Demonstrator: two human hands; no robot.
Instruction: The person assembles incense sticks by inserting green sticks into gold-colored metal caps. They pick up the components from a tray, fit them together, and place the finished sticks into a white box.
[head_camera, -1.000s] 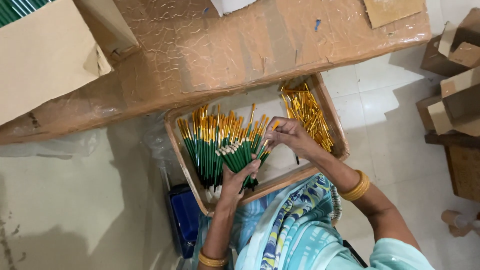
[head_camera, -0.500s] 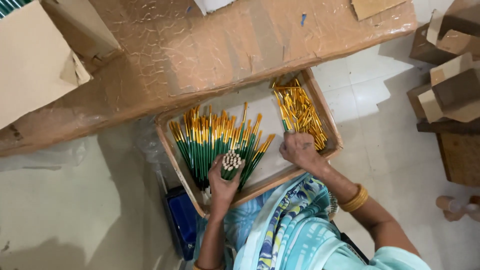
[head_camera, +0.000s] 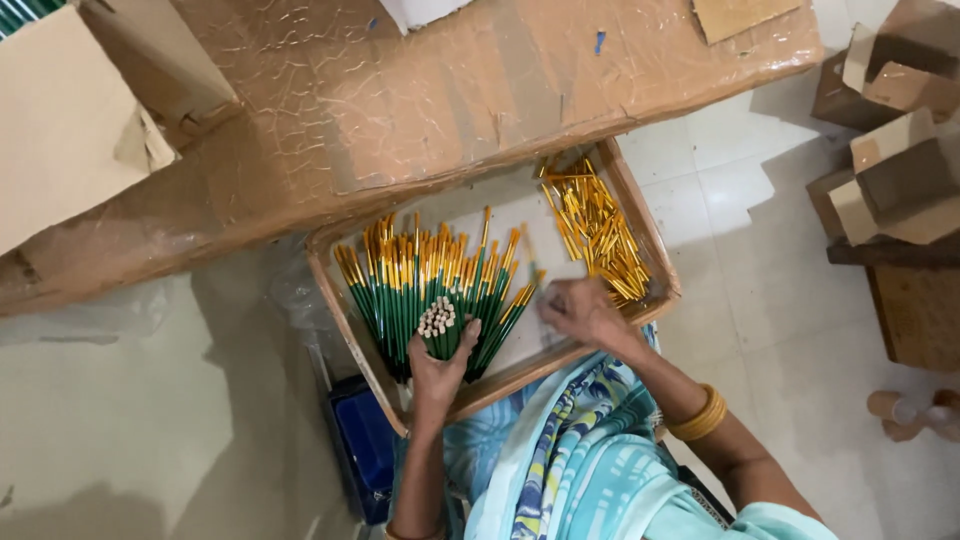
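Left hand (head_camera: 438, 362): fingers closed round an upright bundle of green sticks with pale wooden ends (head_camera: 437, 322).
Right hand (head_camera: 578, 310): loosely curled, empty, resting on the shallow wooden tray (head_camera: 330, 290) beside loose gold metal tubes (head_camera: 595, 228).

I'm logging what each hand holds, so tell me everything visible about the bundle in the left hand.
The bundle is a tight fistful of thin green sticks, likely pencil or brush handles, gripped upright by the left hand. Their pale, round, wood-coloured ends face the camera, packed close together. It stands over the near part of the tray, among loose green sticks with gold tips fanned out flat. Only the fingers visibly touch it; whether its lower end rests on the tray is hidden.
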